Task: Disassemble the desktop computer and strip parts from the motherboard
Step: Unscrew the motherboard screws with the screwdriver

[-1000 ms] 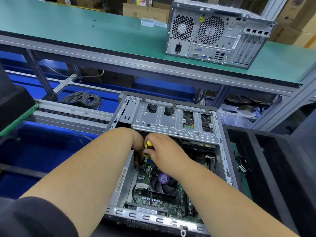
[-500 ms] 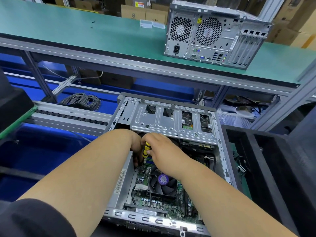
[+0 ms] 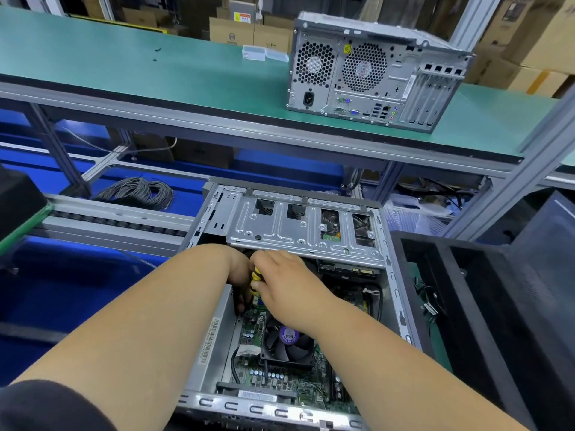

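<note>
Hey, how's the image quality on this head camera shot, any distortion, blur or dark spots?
Head view: wide-angle bending bows the green shelf and frame rails; lighting is bright and even above, but under the drive cage it is shadowed where both hands meet; the screwdriver handle looks slightly soft.

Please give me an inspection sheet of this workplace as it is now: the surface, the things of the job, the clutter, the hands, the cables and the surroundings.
Surface: green upper bench; roller conveyor below.
Job's things: open computer case with motherboard, CPU fan, drive cage fitted.
Clutter: two clear plastic boxes on the bench.
Hands: right hand grips yellow-handled screwdriver; left hand reaches in beside it, fingers hidden.
Cables: grey cable coil behind the conveyor; black cable on the motherboard.
Surroundings: closed computer tower on the bench; cardboard boxes behind; black tray at right.
</note>
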Demonstrator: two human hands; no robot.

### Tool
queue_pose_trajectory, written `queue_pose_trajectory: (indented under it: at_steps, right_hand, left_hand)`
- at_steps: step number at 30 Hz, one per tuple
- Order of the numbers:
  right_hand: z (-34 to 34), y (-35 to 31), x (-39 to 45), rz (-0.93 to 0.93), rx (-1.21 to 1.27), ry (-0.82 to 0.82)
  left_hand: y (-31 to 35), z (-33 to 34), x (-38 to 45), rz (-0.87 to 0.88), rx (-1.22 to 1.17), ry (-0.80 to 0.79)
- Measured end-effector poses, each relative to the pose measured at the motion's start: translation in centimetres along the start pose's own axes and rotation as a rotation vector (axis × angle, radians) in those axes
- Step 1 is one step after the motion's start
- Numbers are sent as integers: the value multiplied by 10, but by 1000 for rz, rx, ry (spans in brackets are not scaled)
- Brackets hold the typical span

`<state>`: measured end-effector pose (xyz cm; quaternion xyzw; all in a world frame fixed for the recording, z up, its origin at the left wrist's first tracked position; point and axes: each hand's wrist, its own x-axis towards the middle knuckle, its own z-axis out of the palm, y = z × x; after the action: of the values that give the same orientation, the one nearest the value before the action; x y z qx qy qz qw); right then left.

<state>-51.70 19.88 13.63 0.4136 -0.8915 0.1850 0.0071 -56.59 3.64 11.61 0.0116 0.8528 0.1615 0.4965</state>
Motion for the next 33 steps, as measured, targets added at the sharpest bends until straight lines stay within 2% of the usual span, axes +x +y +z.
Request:
queue_pose_trajectory:
  at_steps: [4, 9, 12, 16, 21, 25, 30, 33]
  right_hand:
    - [-1, -4, 5, 70, -45, 12]
    - [-4, -5, 8, 97, 9, 40]
    - [-7, -5, 11, 103, 16, 30]
    - [-6, -6, 14, 90, -107, 59]
    - [-1, -6, 9, 41, -58, 48]
    - [-1, -6, 8, 97, 51, 111]
    - [-4, -4, 7, 113, 60, 141]
    - [-2, -2, 6, 67, 98, 125]
  left_hand:
    - [-1, -4, -3, -23, 241, 190]
    - [0, -1, -2, -32, 138, 34]
    - [1, -4, -2, -34, 256, 99]
    - [-1, -6, -3, -51, 419, 204]
    - [-6, -8, -1, -36, 385, 198]
    - [-8, -7, 1, -78, 391, 187]
    - [-4, -7, -5, -92, 346, 184]
    - [1, -6, -7, -103, 315, 117]
